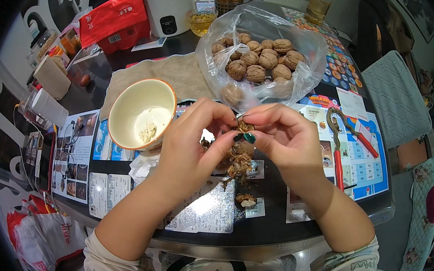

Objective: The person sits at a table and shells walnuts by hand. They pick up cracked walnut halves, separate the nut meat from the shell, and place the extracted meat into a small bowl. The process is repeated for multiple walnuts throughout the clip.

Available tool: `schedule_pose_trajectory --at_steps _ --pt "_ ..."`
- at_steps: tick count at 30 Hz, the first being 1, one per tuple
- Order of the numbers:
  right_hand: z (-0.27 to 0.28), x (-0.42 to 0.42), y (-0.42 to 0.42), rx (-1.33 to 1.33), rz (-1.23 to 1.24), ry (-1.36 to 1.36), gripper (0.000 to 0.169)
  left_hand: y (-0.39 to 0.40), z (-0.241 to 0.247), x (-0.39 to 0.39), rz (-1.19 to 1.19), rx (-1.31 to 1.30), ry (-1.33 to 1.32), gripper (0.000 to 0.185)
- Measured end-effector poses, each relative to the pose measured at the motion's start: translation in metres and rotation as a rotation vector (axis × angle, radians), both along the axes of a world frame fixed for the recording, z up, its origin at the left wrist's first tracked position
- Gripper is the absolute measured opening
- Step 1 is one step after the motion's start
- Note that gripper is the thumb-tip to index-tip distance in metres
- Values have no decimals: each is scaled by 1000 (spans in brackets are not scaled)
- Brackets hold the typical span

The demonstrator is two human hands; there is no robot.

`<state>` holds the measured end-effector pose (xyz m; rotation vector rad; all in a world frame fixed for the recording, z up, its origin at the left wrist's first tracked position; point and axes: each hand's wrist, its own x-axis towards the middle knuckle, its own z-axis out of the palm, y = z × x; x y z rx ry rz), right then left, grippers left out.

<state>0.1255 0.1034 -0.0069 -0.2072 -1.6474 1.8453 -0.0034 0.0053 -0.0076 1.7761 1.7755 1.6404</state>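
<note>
My left hand [202, 128] and my right hand [279, 135] meet over the table, their fingertips pinching a small brown walnut piece [246, 127] between them. Beneath lies a heap of walnut shell bits and skins [239, 164], partly hidden by my fingers. A broken walnut piece with pale flesh [247, 201] rests nearer to me. Left of my hands stands a cream bowl with an orange rim [120, 107], holding some peeled white walnut kernel [148, 132]. Just beyond them, a clear plastic bag [308, 62] sits open around many whole walnuts [268, 58].
Red-handled pliers [339, 165] lie on printed sheets at right. A beige cloth [160, 70] is spread behind the bowl. Farther back stand a white kettle [162, 3], a red pouch [114, 22] and a glass cup of yellow liquid [202, 22]. Glasses [73, 132] lie at left.
</note>
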Motion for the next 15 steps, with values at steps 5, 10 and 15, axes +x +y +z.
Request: schedule_pose_trajectory --at_steps 5,10,15 --pt "1 1 1 -4 20 -25 16 0 2 0 -18 -29 2 12" --pt "-1 0 0 37 11 -1 15 0 -1 -1 -41 -43 -83 10" --pt "1 2 0 80 25 -50 18 -1 -2 0 -36 -89 -154 10"
